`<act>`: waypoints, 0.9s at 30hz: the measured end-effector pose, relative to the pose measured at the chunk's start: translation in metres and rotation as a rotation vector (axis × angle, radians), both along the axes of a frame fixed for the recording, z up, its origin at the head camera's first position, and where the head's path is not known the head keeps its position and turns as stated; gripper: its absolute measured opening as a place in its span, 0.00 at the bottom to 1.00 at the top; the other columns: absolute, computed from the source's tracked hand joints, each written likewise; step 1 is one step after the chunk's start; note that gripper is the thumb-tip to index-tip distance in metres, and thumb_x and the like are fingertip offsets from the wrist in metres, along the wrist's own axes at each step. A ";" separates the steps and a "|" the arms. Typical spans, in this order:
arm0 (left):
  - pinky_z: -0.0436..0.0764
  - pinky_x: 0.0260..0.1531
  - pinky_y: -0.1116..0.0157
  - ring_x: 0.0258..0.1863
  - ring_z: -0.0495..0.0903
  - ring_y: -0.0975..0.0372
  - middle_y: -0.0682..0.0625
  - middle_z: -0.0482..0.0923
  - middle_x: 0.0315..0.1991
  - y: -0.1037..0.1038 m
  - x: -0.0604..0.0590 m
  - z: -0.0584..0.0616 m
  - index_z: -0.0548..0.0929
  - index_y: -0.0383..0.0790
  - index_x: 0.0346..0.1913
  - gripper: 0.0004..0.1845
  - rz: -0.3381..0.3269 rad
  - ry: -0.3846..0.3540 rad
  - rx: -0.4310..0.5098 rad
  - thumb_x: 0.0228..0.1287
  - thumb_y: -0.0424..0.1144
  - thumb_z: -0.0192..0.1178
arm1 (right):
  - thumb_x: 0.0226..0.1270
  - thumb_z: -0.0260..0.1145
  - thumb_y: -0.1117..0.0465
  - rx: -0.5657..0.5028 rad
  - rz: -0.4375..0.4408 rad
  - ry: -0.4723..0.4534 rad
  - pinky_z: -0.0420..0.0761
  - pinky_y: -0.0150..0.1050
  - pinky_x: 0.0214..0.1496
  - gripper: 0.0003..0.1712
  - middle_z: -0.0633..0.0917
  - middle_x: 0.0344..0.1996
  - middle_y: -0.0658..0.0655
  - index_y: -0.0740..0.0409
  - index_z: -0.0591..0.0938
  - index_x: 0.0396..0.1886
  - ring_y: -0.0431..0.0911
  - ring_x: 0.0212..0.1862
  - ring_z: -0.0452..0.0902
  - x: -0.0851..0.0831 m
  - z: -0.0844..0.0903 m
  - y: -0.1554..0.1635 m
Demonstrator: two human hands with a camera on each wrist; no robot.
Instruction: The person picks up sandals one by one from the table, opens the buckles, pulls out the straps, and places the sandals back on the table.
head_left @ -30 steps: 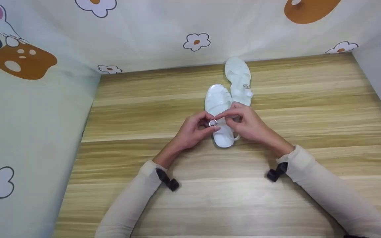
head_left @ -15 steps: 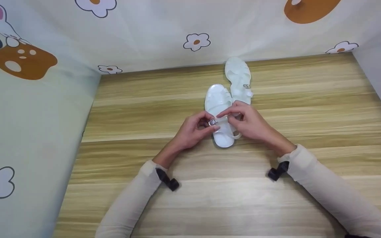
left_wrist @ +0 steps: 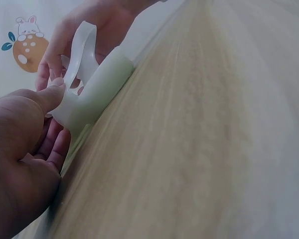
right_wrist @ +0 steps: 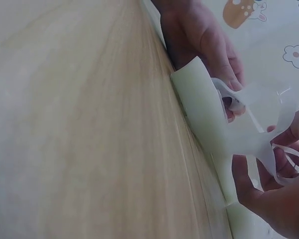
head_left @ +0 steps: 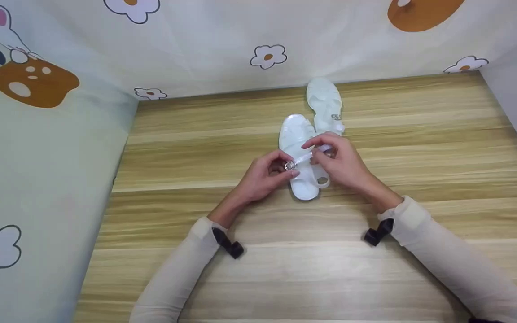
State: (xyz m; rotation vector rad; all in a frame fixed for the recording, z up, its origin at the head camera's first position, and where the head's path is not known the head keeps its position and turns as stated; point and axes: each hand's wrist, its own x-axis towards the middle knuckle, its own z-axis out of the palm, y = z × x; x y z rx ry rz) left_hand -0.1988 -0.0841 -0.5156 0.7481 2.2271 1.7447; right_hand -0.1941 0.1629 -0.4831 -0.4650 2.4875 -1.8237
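On the wooden table [head_left: 420,134], against the flowered cloth backdrop [head_left: 195,49], the near white sandal [head_left: 298,134] lies just beside a second sandal [head_left: 326,101]. The left hand [head_left: 260,177] pinches the silver buckle [head_left: 290,165], as before. The right hand [head_left: 341,163] has drawn back rightward from a second ago, its fingers pinching the clear strap [head_left: 305,157], now stretched taut from the buckle.
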 end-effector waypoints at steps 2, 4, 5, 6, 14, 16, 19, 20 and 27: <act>0.88 0.46 0.67 0.41 0.86 0.64 0.44 0.86 0.47 0.000 0.000 0.000 0.83 0.33 0.53 0.15 -0.001 -0.003 -0.001 0.72 0.37 0.73 | 0.71 0.61 0.73 0.000 -0.008 -0.002 0.85 0.31 0.39 0.17 0.86 0.45 0.62 0.57 0.90 0.51 0.50 0.39 0.87 0.000 0.000 0.000; 0.88 0.47 0.66 0.42 0.86 0.64 0.44 0.86 0.48 0.000 0.000 0.000 0.83 0.33 0.54 0.15 -0.002 -0.007 -0.001 0.72 0.37 0.73 | 0.71 0.61 0.73 -0.004 -0.019 -0.005 0.84 0.31 0.38 0.17 0.85 0.43 0.62 0.57 0.90 0.51 0.50 0.38 0.87 0.000 0.000 0.000; 0.88 0.47 0.66 0.42 0.86 0.63 0.44 0.86 0.48 0.000 0.000 0.000 0.83 0.33 0.54 0.15 0.000 -0.009 -0.001 0.72 0.36 0.73 | 0.71 0.61 0.73 -0.011 -0.024 -0.008 0.84 0.30 0.36 0.17 0.85 0.43 0.62 0.57 0.90 0.52 0.50 0.38 0.87 0.001 0.000 0.000; 0.88 0.47 0.66 0.42 0.86 0.63 0.44 0.86 0.48 0.000 0.000 0.000 0.83 0.33 0.54 0.15 0.001 -0.011 -0.001 0.72 0.36 0.73 | 0.71 0.61 0.73 -0.019 -0.029 -0.012 0.84 0.30 0.35 0.17 0.85 0.42 0.63 0.57 0.89 0.52 0.50 0.37 0.87 0.001 0.000 0.000; 0.88 0.47 0.65 0.41 0.86 0.64 0.43 0.86 0.48 0.002 0.000 0.001 0.84 0.33 0.55 0.15 -0.002 -0.016 0.002 0.71 0.35 0.73 | 0.73 0.59 0.72 -0.045 -0.044 -0.026 0.78 0.30 0.27 0.19 0.82 0.37 0.63 0.59 0.86 0.58 0.55 0.36 0.87 0.002 0.001 0.000; 0.88 0.47 0.65 0.41 0.86 0.64 0.43 0.86 0.48 0.002 0.000 0.001 0.84 0.33 0.55 0.16 -0.003 -0.014 0.003 0.71 0.35 0.73 | 0.74 0.58 0.72 -0.052 -0.047 -0.034 0.76 0.30 0.25 0.20 0.82 0.36 0.64 0.58 0.85 0.60 0.56 0.36 0.86 0.002 0.001 0.000; 0.88 0.47 0.65 0.41 0.86 0.64 0.43 0.86 0.48 0.002 0.000 0.001 0.84 0.33 0.56 0.16 -0.005 -0.009 0.006 0.71 0.35 0.73 | 0.76 0.57 0.71 -0.056 -0.056 -0.046 0.76 0.30 0.25 0.21 0.82 0.37 0.64 0.57 0.84 0.63 0.56 0.35 0.86 0.002 0.001 -0.001; 0.88 0.47 0.65 0.41 0.86 0.63 0.42 0.87 0.48 0.002 0.000 0.001 0.84 0.33 0.56 0.16 -0.004 -0.006 0.007 0.71 0.35 0.73 | 0.77 0.56 0.70 -0.070 -0.060 -0.053 0.76 0.30 0.25 0.21 0.82 0.37 0.65 0.57 0.83 0.63 0.56 0.35 0.87 0.002 0.001 -0.001; 0.87 0.48 0.66 0.43 0.85 0.63 0.43 0.86 0.51 0.001 0.000 0.000 0.85 0.34 0.56 0.16 0.007 -0.011 0.025 0.70 0.36 0.74 | 0.78 0.57 0.70 -0.160 -0.080 -0.077 0.76 0.29 0.26 0.18 0.80 0.37 0.66 0.61 0.82 0.63 0.53 0.33 0.87 0.001 0.002 0.000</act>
